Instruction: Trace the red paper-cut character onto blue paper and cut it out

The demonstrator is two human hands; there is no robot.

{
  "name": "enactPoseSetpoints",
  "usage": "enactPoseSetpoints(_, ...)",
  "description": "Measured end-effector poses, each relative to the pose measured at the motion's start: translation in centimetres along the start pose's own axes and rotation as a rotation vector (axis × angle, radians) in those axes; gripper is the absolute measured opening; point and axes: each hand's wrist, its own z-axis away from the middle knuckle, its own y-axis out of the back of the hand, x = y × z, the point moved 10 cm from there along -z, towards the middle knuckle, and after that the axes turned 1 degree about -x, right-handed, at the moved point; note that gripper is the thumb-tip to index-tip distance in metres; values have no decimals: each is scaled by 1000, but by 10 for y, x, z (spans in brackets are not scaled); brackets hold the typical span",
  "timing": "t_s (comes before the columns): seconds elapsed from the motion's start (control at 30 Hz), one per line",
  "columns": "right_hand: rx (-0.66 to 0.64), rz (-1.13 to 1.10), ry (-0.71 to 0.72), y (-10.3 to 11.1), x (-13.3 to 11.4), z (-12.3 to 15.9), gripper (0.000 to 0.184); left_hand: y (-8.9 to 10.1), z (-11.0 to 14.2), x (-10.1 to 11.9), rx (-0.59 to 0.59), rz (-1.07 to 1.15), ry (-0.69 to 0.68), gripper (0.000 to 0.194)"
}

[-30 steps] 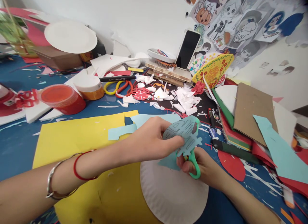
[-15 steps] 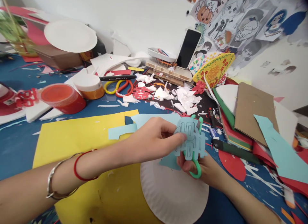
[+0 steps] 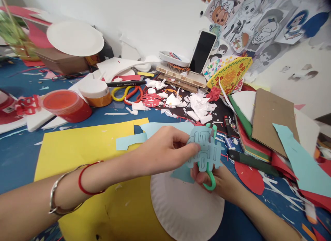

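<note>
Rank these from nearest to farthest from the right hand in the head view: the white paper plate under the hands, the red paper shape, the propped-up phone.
1. White paper plate: directly below the right hand, toward the person.
2. Red paper shape: off to the hand's right, apart from it.
3. Propped-up phone: far ahead, toward the back of the table.
</note>
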Motion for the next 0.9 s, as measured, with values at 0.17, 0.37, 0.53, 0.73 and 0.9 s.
enactPoseSetpoints(0.17,-30,-42,-30,-4,2,-1,38,0,-1,1,1,1,10,30)
enactPoseSetpoints(0.37,-43,-80,-39,-7,-4,-2,41,4,2,4,19,20,-1,28)
enactPoseSetpoints(0.53,-62,-105,-87,-8,3,0,46,7,1,6,52,35,-24,29)
enactPoseSetpoints(0.73,-64,-155,-79,-7,7,2,44,12,3,8,93,57,-55,26)
enactPoseSetpoints(0.9,-48,-174,-155,-7,15,2,42,17,4,14,144,82,-128,24)
